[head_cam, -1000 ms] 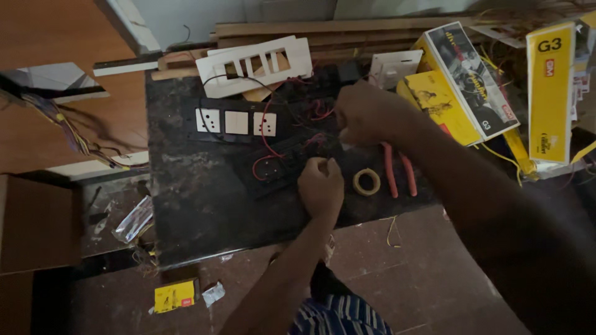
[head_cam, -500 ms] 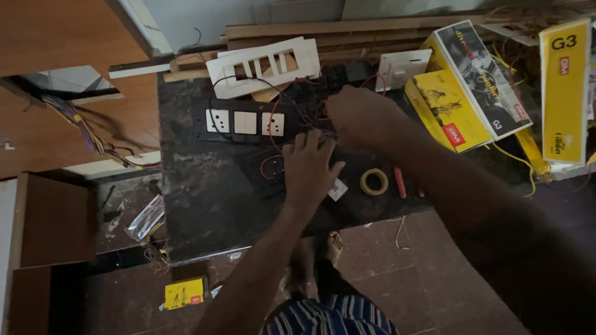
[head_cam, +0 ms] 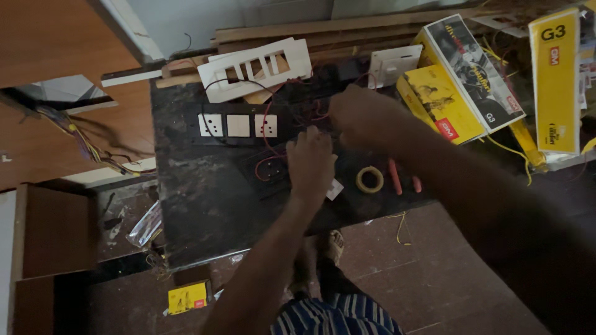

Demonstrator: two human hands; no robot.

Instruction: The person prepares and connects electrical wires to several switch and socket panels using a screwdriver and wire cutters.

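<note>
Fingers, head view: those of my left hand (head_cam: 310, 162) are curled downward at the centre of the frame, over a tangle of red wires (head_cam: 273, 162) and a dark switch plate (head_cam: 267, 174); whether they pinch a wire I cannot tell, as the back of the hand hides them. Fingers of my right hand (head_cam: 360, 118), just above and right of centre, are bunched into a loose fist among the same wires; what they grip, if anything, is hidden.

Desk (head_cam: 198, 205): dark mottled slab, centre of frame, carrying all that follows.

Item, left of centre: black strip with three white modules (head_cam: 238, 126), two sockets and a blank between, lying flat, just left of my hands.

Item, upper centre: white slotted cover frame (head_cam: 257, 68), tilted, resting at the desk's far edge against wooden battens (head_cam: 347, 28).

Item, upper right of centre: small white switch box (head_cam: 394, 65), behind my right hand.

Item, right of my left hand: roll of yellow tape (head_cam: 370, 179), flat on the desk, near but not touching the hand.

Item, just right of the tape: red-handled pliers (head_cam: 403, 180), partly hidden by my right forearm.

Item, upper right: yellow cartons (head_cam: 459, 93), stacked at angles.

Item, lower left, on the floor: small yellow packet (head_cam: 187, 298).
</note>
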